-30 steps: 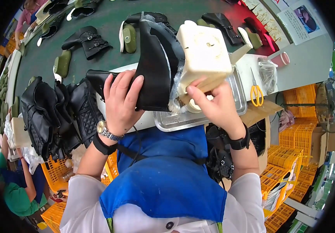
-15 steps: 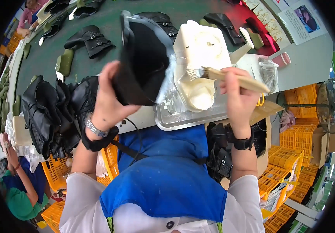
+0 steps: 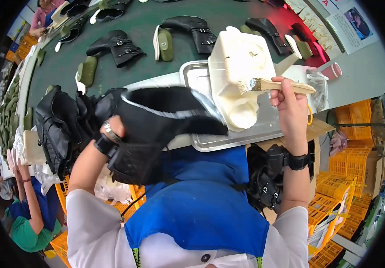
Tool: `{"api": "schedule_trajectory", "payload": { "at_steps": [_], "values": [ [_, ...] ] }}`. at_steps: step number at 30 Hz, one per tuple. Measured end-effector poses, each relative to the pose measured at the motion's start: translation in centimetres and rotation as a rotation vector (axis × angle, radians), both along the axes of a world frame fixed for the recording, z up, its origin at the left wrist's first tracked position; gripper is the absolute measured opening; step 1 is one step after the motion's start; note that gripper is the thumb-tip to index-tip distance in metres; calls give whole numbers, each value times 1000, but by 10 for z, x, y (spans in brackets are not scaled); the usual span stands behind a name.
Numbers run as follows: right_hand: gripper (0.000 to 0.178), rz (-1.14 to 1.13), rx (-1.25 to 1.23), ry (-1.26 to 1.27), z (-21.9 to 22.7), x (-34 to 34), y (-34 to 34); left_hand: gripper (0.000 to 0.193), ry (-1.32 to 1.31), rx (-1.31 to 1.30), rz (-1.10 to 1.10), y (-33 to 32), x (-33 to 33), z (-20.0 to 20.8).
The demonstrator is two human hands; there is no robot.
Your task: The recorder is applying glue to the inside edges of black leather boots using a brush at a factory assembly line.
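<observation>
Holding 1 black boot upper (image 3: pixel 161 127) in left hand (image 3: pixel 117 127), 1 brush (image 3: pixel 267 85) in right hand (image 3: pixel 292 107).
Grasping upper left of and partly over 1 metal tray (image 3: pixel 237 144), left fingers mostly hidden; pinching brush by handle, bristles at 1 white container (image 3: pixel 246 58); beyond, on green belt (image 3: pixel 139 73), 3 black boots (image 3: pixel 192 31) in nearest row.

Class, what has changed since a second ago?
The left hand has turned the black boot upper: its coated edge, which faced right, now faces the picture's top. The right hand has moved the brush from that edge to the white container. Nothing was released; the container stayed on the tray.
</observation>
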State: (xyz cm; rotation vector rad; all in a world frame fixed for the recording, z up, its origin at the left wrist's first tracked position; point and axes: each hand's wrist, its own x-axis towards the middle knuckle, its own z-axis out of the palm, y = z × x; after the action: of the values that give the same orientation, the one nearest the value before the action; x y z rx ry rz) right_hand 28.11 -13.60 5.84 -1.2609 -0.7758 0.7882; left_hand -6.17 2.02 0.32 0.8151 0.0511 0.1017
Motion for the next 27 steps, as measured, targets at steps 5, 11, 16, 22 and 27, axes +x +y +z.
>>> {"api": "schedule_trajectory", "payload": {
  "at_steps": [5, 11, 16, 22, 27],
  "values": [
    [23, 354, -88, -124, 21, -22, 9, 93, 29, 18, 5, -33, 45, 2],
    [17, 617, 30, -322, 27, -68, 20, 93, 50, 7, -24, -44, 53, -5],
    [16, 583, 437, -747, 15, -76, 33, 94, 60, -8, -49, -44, 65, -12],
    [11, 568, 313, -820, 9, -67, 18, 94, 69, -12, -48, -45, 45, -20],
    [12, 536, 185, -875, 8, -60, 11, 95, 77, -20, -50, -41, 46, -25]
  ]
}}
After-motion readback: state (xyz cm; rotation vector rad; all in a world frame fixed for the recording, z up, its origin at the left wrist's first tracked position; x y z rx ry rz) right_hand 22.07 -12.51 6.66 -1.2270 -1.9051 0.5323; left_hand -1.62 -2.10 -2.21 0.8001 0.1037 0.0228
